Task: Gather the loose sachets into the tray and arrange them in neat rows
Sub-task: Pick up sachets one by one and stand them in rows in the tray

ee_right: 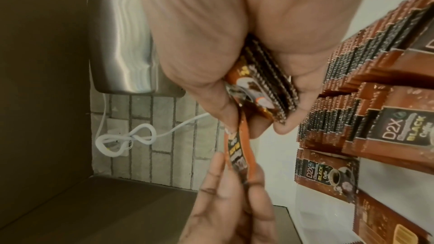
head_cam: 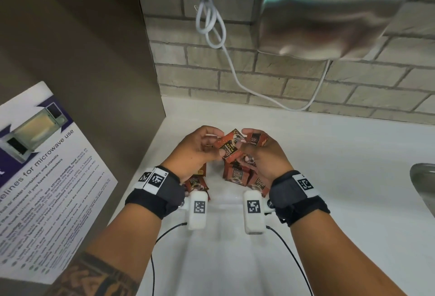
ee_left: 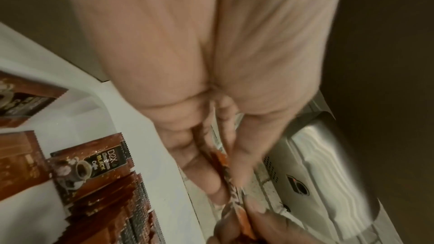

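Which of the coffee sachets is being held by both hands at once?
The single sachet stretched between the left hand and right hand; the stack sits in the right hand alone.

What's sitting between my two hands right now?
A single coffee sachet spans the gap, pinched by the left hand and touching the right hand, which also grips a small stack of sachets. Head view shows it best.

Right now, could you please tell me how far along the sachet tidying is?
Done: many brown coffee sachets stand in rows in the white tray. In hand: right hand grips a small stack; left hand pinches one sachet. Left: placing these.
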`<state>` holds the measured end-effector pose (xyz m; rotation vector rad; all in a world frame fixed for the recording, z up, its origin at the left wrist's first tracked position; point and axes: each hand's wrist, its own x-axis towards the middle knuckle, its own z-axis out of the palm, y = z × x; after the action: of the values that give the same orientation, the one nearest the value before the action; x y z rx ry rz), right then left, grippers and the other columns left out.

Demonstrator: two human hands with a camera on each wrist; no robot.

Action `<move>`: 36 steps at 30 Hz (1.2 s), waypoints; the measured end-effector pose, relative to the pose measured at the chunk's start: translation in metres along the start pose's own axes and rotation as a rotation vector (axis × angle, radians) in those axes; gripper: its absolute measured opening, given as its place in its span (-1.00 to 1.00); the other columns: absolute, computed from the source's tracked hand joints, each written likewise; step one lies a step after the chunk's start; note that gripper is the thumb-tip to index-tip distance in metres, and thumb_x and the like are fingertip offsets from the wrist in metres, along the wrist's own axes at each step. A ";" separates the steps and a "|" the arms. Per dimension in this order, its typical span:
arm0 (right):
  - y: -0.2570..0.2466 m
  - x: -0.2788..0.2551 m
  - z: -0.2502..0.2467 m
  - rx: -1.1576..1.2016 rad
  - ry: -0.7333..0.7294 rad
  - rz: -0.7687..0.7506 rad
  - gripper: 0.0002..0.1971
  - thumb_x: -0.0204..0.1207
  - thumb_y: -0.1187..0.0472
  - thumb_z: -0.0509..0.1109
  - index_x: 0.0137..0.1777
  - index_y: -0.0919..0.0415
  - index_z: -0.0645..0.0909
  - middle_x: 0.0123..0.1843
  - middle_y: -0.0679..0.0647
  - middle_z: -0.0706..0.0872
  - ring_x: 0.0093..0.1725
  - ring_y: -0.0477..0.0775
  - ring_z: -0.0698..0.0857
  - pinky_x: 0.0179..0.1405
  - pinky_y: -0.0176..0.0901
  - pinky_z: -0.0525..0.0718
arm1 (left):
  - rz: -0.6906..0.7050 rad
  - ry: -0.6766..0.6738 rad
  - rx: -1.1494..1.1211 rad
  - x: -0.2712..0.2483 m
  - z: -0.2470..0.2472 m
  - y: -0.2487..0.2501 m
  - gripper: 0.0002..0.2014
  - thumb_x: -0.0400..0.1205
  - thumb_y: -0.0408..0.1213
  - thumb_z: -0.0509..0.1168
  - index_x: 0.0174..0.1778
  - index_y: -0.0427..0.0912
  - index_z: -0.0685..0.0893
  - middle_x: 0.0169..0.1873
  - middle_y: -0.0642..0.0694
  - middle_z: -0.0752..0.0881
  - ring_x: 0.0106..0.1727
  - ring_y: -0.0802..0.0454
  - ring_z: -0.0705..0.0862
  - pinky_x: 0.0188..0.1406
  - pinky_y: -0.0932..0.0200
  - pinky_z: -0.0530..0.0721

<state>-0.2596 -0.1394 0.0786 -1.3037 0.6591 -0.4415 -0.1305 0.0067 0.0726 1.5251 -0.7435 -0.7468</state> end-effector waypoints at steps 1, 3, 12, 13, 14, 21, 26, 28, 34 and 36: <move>0.000 -0.002 0.000 -0.006 -0.028 0.001 -0.71 0.53 0.41 0.51 0.23 0.21 0.68 0.04 0.21 0.86 0.00 0.21 0.83 -0.07 0.01 0.82 | -0.003 0.041 -0.029 0.000 0.000 0.000 -0.60 0.56 -0.54 0.50 0.24 -0.11 0.63 -0.01 -0.19 0.82 -0.02 -0.07 0.81 0.05 0.05 0.74; 0.000 -0.007 0.001 -0.042 -0.134 0.030 -0.74 0.52 0.45 0.50 0.18 0.27 0.71 -0.02 0.22 0.85 -0.08 0.20 0.81 -0.03 0.05 0.80 | -0.012 0.113 -0.097 -0.001 -0.001 0.003 -0.61 0.59 -0.63 0.41 0.25 -0.17 0.58 -0.03 -0.25 0.83 -0.14 -0.04 0.80 -0.19 0.17 0.73; -0.002 -0.016 0.007 -0.151 -0.394 0.046 -0.70 0.47 0.37 0.58 0.20 0.31 0.72 0.09 0.28 0.82 0.10 0.29 0.79 0.29 0.30 0.70 | 0.152 -0.051 0.209 -0.006 0.007 0.026 -0.83 0.61 -0.56 0.44 0.06 -0.26 0.74 -0.11 -0.13 0.87 0.02 -0.01 0.84 0.08 0.17 0.78; -0.001 -0.017 0.008 -0.113 -0.401 0.066 -0.74 0.48 0.42 0.55 0.17 0.31 0.72 0.06 0.32 0.80 0.09 0.32 0.78 0.32 0.35 0.67 | 0.161 -0.048 0.201 -0.006 0.010 0.027 -0.82 0.61 -0.57 0.43 0.07 -0.27 0.74 -0.10 -0.13 0.86 0.03 -0.05 0.83 0.08 0.07 0.80; -0.001 -0.018 0.009 -0.068 -0.401 0.093 -0.75 0.50 0.47 0.50 0.17 0.34 0.72 0.05 0.36 0.80 0.09 0.34 0.78 0.34 0.37 0.65 | 0.178 -0.040 0.212 -0.006 0.011 0.027 -0.80 0.62 -0.57 0.41 0.10 -0.25 0.74 -0.07 -0.11 0.85 0.05 -0.06 0.82 0.07 -0.02 0.81; 0.001 -0.013 0.015 0.070 -0.329 0.161 -0.82 0.55 0.49 0.34 0.03 0.35 0.75 0.03 0.39 0.77 0.11 0.27 0.78 0.07 0.23 0.76 | 0.323 -0.417 0.543 -0.016 0.015 0.020 -0.14 0.50 -0.40 0.58 0.64 0.22 0.37 0.66 0.16 0.24 0.67 0.36 0.21 0.52 0.45 0.37; 0.001 -0.015 0.027 0.178 -0.368 0.167 -0.73 0.61 0.51 0.25 0.05 0.25 0.75 0.05 0.22 0.80 0.15 0.17 0.78 0.02 0.07 0.69 | 0.451 -0.266 0.607 -0.012 0.016 0.015 -0.27 0.44 -0.44 0.59 0.53 0.04 0.57 0.44 0.13 0.55 0.48 0.23 0.52 0.48 0.20 0.52; -0.001 -0.014 0.025 0.166 -0.356 0.181 -0.80 0.64 0.44 0.29 0.16 0.32 0.70 0.09 0.27 0.78 0.14 0.21 0.77 -0.07 0.03 0.71 | 0.457 -0.207 0.660 -0.008 0.011 0.011 -0.31 0.43 -0.41 0.59 0.50 0.02 0.61 0.45 0.08 0.55 0.46 0.18 0.55 0.47 0.11 0.55; -0.001 -0.009 0.027 -0.318 -0.174 -0.049 -0.93 0.58 0.31 0.45 -0.02 0.23 0.77 -0.08 0.12 0.87 0.00 0.16 0.85 0.18 0.25 0.76 | 0.445 -0.124 0.831 0.000 0.001 0.000 -0.30 0.42 -0.35 0.57 0.50 0.11 0.59 0.50 0.07 0.53 0.41 0.03 0.56 0.41 -0.02 0.58; -0.001 -0.008 0.027 -0.311 -0.142 -0.050 -0.93 0.57 0.30 0.48 -0.03 0.19 0.80 -0.08 0.13 0.88 -0.01 0.21 0.85 0.16 0.31 0.76 | 0.414 -0.109 0.757 0.002 0.001 0.003 -0.15 0.40 -0.33 0.62 0.60 0.18 0.46 0.52 0.11 0.50 0.44 0.09 0.55 0.45 -0.01 0.58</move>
<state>-0.2477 -0.1147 0.0851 -1.6326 0.5922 -0.2904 -0.1301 0.0046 0.0756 1.9042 -1.4825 -0.2310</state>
